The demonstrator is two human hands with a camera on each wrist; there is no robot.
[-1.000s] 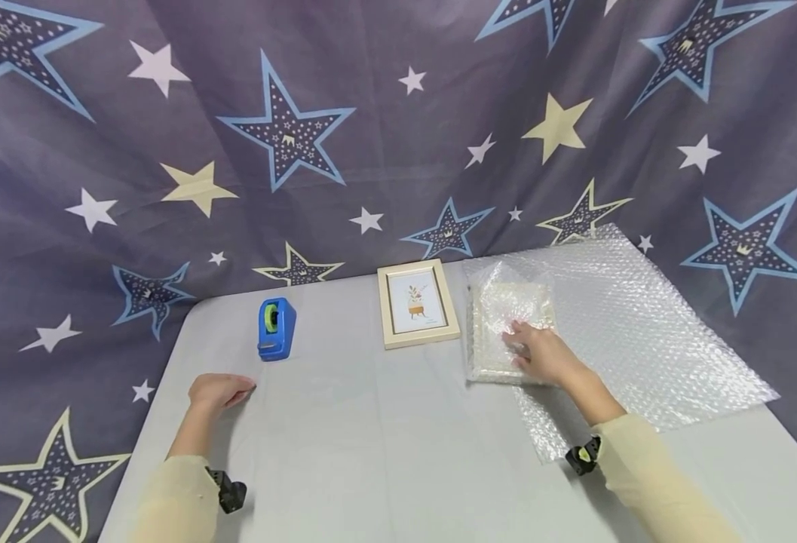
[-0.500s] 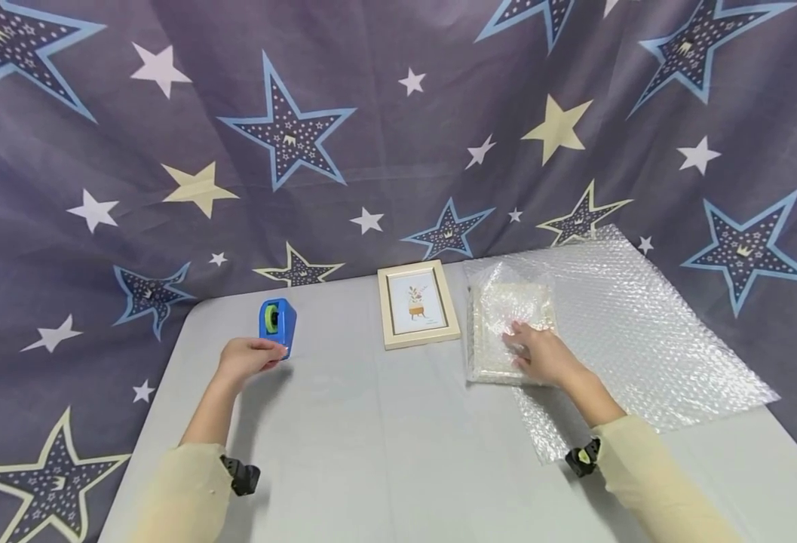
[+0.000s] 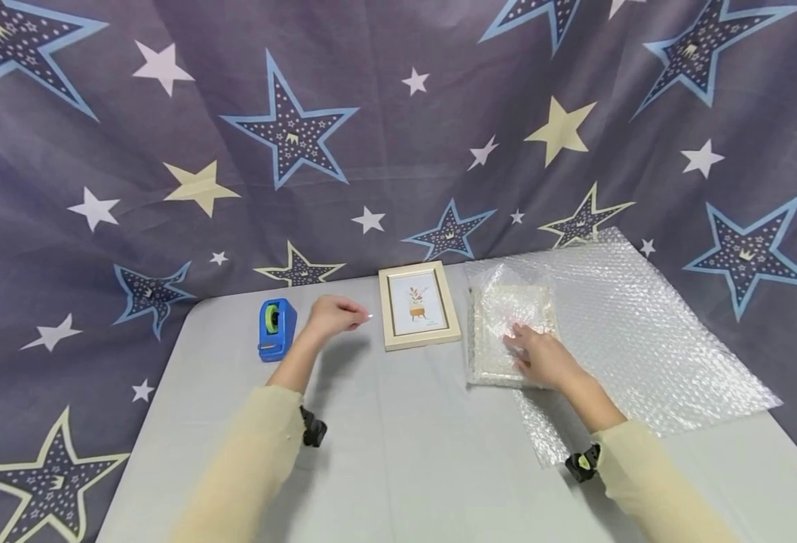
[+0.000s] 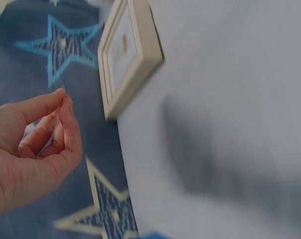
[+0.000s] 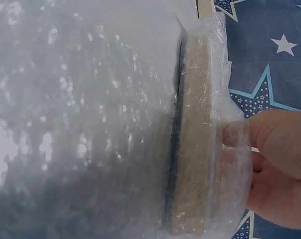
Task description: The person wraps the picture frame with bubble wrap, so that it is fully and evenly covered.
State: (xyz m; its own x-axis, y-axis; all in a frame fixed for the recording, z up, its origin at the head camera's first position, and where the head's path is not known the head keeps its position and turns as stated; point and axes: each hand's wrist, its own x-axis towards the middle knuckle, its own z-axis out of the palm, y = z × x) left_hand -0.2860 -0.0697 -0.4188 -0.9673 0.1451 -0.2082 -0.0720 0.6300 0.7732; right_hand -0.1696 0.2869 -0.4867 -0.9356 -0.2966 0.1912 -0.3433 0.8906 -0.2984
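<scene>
My left hand point(image 3: 333, 315) is raised over the table between the blue tape dispenser point(image 3: 277, 329) and a picture frame point(image 3: 420, 305). Its thumb and forefinger pinch a small clear strip of tape point(image 3: 370, 316), a faint glint in the head view and barely visible in the left wrist view. On the right, a package point(image 3: 489, 354) wrapped in bubble wrap lies flat, a pale frame-like edge showing through its layers. My right hand point(image 3: 546, 357) rests on its top, fingers spread and pressing the wrap; the right wrist view shows the thumb behind a clear fold.
A large loose sheet of bubble wrap point(image 3: 649, 339) spreads under and to the right of the package, up to the star-patterned curtain point(image 3: 371, 136) behind the table. White cloth covers the table point(image 3: 398, 467).
My left hand has moved from the table's left side up to the dispenser's front, then rightward with the tape toward the picture frame. My right hand has stayed on the package.
</scene>
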